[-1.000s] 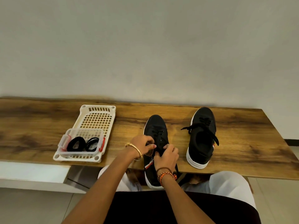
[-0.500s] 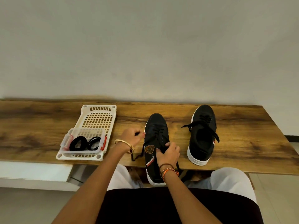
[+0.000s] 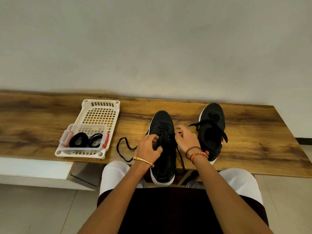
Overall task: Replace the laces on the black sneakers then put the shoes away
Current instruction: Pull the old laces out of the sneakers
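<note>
My left hand [image 3: 148, 147] rests on the near black sneaker [image 3: 163, 146] at centre frame, fingers curled at its laces; whether they pinch one I cannot tell, my hand hides it. A loose lace end [image 3: 124, 149] loops left across the wooden tabletop [image 3: 253, 137]. My right hand [image 3: 186, 138] hovers just right of the eyelets, fingers loosely curled, nothing visibly held. The second sneaker [image 3: 211, 132] sits further right. At left, coiled black laces [image 3: 78, 142] lie in a clear box [image 3: 84, 140] on a white tray [image 3: 99, 114].
</note>
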